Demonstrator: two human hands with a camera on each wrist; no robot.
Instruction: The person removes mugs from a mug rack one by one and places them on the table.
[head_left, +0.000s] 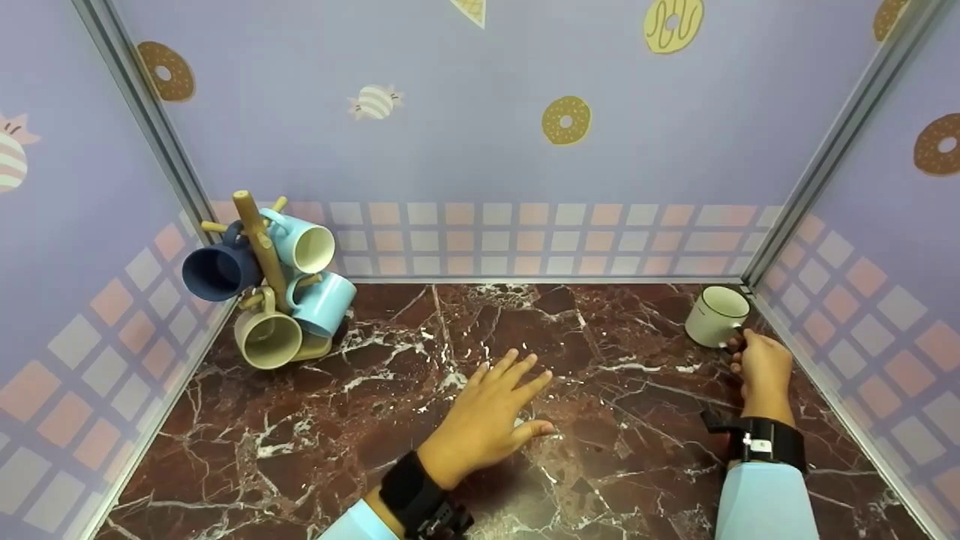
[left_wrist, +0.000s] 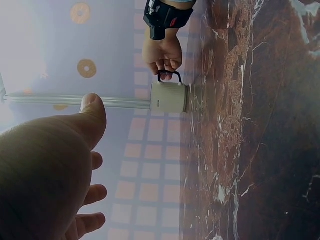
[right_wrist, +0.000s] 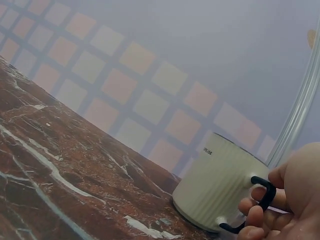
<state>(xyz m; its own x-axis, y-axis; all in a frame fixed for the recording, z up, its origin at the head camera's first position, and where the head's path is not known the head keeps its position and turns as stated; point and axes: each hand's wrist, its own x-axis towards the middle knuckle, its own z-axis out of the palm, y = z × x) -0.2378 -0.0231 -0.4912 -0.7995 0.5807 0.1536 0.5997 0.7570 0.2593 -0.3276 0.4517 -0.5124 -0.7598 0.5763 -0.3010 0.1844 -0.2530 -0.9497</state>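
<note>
At the right rear of the table stands a pale cream ribbed mug (head_left: 711,318) with a dark rim and a black handle (right_wrist: 268,195). My right hand (head_left: 765,364) grips that handle, fingers curled through and around it in the right wrist view. The mug (left_wrist: 169,97) is upright, its base at the tabletop. Over the middle of the table is my left hand (head_left: 487,416), palm down with fingers spread and nothing held. In the left wrist view its thumb (left_wrist: 92,112) points away from the other fingers.
A wooden mug rack (head_left: 262,247) stands at the left rear. On it hang a dark blue mug (head_left: 217,271), two light blue mugs, upper (head_left: 304,244) and lower (head_left: 324,304), and a beige mug (head_left: 268,339). Patterned wall panels (head_left: 480,165) enclose the marbled table (head_left: 360,420).
</note>
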